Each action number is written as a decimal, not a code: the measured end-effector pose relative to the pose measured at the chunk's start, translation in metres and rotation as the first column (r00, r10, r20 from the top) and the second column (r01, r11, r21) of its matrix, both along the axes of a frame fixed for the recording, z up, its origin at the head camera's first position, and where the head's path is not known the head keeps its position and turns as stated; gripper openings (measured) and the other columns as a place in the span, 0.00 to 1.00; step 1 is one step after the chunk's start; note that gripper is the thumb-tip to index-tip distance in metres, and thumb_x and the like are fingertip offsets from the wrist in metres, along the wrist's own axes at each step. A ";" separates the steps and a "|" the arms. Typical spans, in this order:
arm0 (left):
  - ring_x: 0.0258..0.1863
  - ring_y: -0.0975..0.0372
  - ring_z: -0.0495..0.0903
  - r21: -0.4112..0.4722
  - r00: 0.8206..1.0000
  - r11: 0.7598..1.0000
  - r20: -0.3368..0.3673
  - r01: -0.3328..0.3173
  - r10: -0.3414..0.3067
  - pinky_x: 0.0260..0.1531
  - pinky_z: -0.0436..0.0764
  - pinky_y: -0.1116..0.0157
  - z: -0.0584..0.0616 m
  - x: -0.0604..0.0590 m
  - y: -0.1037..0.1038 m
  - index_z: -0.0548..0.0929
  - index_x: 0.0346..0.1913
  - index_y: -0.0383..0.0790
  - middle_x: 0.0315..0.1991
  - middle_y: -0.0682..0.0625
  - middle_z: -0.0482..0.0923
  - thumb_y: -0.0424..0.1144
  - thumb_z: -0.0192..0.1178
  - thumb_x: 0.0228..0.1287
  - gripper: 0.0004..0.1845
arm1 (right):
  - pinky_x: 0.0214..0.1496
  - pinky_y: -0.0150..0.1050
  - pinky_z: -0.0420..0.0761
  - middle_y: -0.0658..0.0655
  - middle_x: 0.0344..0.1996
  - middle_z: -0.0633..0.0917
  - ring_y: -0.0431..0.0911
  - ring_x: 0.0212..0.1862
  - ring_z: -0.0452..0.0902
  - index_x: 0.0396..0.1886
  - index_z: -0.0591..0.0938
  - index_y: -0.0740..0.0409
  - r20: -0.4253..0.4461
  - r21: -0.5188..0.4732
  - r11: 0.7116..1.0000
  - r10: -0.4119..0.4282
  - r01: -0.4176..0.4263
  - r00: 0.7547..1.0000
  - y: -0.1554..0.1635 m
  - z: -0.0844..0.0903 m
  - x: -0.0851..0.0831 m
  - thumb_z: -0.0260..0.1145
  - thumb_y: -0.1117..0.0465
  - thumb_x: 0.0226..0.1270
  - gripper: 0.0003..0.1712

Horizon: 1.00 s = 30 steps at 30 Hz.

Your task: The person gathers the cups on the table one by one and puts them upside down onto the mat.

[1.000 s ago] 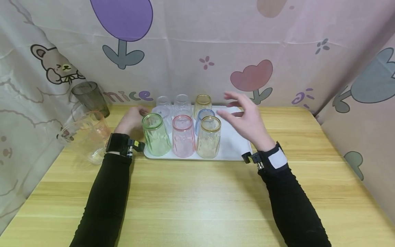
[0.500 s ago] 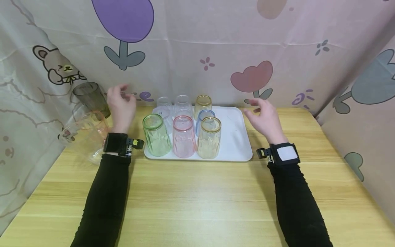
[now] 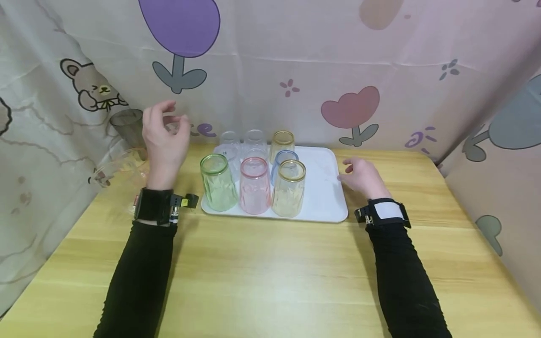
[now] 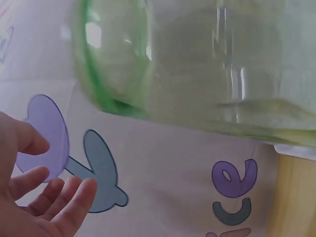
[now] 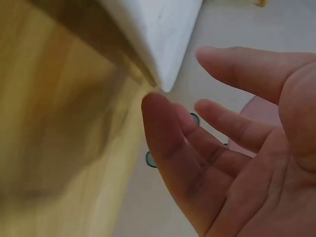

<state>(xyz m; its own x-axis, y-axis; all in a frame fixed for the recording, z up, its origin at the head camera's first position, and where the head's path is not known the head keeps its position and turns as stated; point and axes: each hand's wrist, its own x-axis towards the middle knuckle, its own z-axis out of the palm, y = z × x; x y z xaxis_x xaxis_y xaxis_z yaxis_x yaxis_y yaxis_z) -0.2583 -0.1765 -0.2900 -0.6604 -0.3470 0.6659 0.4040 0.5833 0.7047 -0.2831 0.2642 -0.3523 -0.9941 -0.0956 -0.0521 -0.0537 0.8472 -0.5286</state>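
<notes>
My left hand [image 3: 165, 136] is raised left of the tray with fingers loosely bent and nothing between them. In the left wrist view, those fingers [image 4: 74, 202] stand apart from the green glass [image 4: 173, 64], which looms near the camera. My right hand [image 3: 363, 178] is by the tray's right edge, thumb and fingers spread. The right wrist view has its fingers [image 5: 173, 143] close to a corner of the white tray [image 5: 163, 34]; contact cannot be told. On the tray stand a green glass [image 3: 219, 190], a pink glass [image 3: 255, 192], a yellow glass [image 3: 289, 195], a blue glass [image 3: 276, 166] and several others behind.
Left of my left hand are a grey glass [image 3: 128, 126] and a clear pitcher-like vessel [image 3: 116, 176], partly hidden by the arm. An amber glass [image 3: 281, 141] is at the tray's back. The wooden table [image 3: 270, 272] meets a patterned curtain [image 3: 262, 70] behind.
My left hand has risen away from beside the green glass, up and to the left. My right hand has moved from above the tray to its right edge and lower. The glasses stay put.
</notes>
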 end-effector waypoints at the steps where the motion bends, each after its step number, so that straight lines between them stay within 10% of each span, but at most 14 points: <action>1: 0.49 0.62 0.80 -0.001 1.000 1.000 0.004 0.006 -0.006 0.47 0.80 0.74 0.002 0.004 0.002 0.78 0.64 0.35 0.56 0.48 0.72 0.33 0.60 0.71 0.20 | 0.61 0.62 0.78 0.75 0.58 0.80 0.67 0.59 0.78 0.73 0.69 0.72 0.014 0.009 1.000 0.005 -0.005 1.000 0.001 -0.001 0.000 0.65 0.60 0.73 0.34; 17: 0.76 0.60 0.56 -0.177 0.995 0.979 -0.024 -0.101 0.098 0.74 0.57 0.61 -0.006 0.076 -0.015 0.67 0.75 0.35 0.76 0.43 0.59 0.37 0.65 0.69 0.34 | 0.31 0.36 0.84 0.73 0.51 0.82 0.46 0.27 0.84 0.70 0.70 0.75 0.107 0.013 0.999 0.030 -0.031 0.994 0.001 -0.017 -0.005 0.61 0.71 0.66 0.32; 30: 0.80 0.66 0.35 0.092 0.938 0.934 0.009 -0.345 0.345 0.76 0.37 0.68 -0.030 0.107 -0.049 0.39 0.83 0.39 0.83 0.46 0.33 0.50 0.79 0.55 0.67 | 0.31 0.37 0.86 0.75 0.53 0.80 0.47 0.28 0.84 0.71 0.68 0.75 0.127 -0.029 0.999 0.033 -0.030 0.991 0.001 -0.018 -0.005 0.61 0.71 0.69 0.32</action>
<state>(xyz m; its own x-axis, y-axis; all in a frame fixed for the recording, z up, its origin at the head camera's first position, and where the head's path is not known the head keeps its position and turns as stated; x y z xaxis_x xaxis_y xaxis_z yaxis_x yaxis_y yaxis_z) -0.1517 -0.2251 -0.3197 -0.4849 -0.6120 0.6248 0.1943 0.6212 0.7592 -0.2878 0.2651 -0.3703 -0.9760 -0.1299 -0.1747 -0.0112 0.8314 -0.5555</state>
